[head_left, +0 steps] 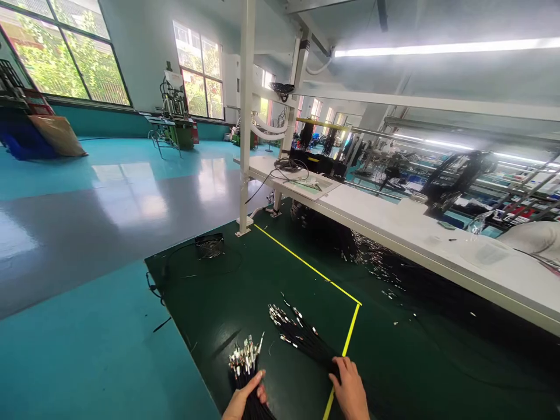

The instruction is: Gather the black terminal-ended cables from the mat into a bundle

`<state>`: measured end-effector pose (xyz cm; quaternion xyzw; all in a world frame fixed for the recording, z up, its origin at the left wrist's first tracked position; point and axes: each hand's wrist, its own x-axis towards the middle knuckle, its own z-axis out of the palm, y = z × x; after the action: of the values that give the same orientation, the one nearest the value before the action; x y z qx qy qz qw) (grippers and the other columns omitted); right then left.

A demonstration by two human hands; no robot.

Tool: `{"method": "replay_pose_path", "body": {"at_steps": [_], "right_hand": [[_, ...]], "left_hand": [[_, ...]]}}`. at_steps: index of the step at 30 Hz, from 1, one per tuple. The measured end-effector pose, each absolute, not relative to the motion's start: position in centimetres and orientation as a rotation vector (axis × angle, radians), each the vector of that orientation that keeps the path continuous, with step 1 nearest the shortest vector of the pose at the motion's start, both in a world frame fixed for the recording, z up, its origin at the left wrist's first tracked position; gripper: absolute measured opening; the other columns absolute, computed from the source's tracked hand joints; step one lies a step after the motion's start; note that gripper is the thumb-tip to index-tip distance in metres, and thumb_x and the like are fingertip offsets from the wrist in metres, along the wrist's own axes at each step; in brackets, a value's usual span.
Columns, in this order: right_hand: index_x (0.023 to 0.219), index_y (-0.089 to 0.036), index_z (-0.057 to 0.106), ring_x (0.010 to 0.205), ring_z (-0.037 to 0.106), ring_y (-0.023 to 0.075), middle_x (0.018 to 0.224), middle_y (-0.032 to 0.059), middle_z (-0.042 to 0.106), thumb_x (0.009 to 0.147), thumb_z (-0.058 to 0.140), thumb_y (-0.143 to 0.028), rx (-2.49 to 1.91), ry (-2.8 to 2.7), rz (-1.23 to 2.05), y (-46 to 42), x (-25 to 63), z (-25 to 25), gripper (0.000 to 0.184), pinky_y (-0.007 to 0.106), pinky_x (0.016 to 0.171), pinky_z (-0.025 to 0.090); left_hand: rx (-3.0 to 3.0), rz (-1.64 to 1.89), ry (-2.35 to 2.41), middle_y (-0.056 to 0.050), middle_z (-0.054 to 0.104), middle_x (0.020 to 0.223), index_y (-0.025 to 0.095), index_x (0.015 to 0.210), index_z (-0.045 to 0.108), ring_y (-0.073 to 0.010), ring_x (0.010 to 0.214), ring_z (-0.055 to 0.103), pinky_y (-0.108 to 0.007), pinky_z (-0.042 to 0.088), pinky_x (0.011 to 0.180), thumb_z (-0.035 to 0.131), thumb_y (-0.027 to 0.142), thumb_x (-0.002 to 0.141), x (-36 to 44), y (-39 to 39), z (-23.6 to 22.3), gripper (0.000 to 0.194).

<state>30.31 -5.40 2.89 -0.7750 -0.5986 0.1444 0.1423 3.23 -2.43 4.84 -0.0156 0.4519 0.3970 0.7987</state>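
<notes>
My left hand (243, 401) grips a bundle of black cables (245, 366) with metal connector tips pointing up, low in the view. My right hand (350, 388) rests on a second bundle of black cables (301, 335) that lies fanned out on the dark green floor mat (227, 303), its silver ends spread toward the upper left. The two bundles lie apart, side by side. A yellow tape line (347, 341) runs just beside my right hand.
A long white workbench (394, 224) stretches along the right, with heaps of black cables (350, 245) beneath it. A white post (245, 116) stands at its near end, a small black fan (209, 245) on the floor beside it. Glossy teal floor (87, 350) lies left.
</notes>
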Motion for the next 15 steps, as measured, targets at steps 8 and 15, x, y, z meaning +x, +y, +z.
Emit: {"method": "replay_pose_path", "body": {"at_steps": [8,15], "right_hand": [[0.077,-0.022,0.050,0.084,0.053,0.0181,0.085,0.0040,0.056,0.078,0.033,-0.022,-2.230,-1.856,0.312,-4.9,31.6,1.3,0.018,0.032,0.076,0.042],[0.079,-0.025,0.051,0.081,0.058,0.0181,0.087,0.0015,0.063,0.078,0.037,-0.036,-2.258,-1.510,0.507,-6.1,31.7,4.8,0.019,0.029,0.071,0.041]], "left_hand": [[-0.034,0.846,0.961,0.002,0.048,0.042,0.014,0.049,0.049,-0.0099,0.041,0.047,-0.024,0.044,0.049,0.064,0.027,0.066,3.2,-2.5,4.8,0.027],[-0.039,0.823,0.973,0.001,0.053,0.045,0.014,0.050,0.052,-0.0103,0.044,0.052,-0.023,0.047,0.052,0.068,0.032,0.062,3.0,-2.6,4.8,0.027]]}}
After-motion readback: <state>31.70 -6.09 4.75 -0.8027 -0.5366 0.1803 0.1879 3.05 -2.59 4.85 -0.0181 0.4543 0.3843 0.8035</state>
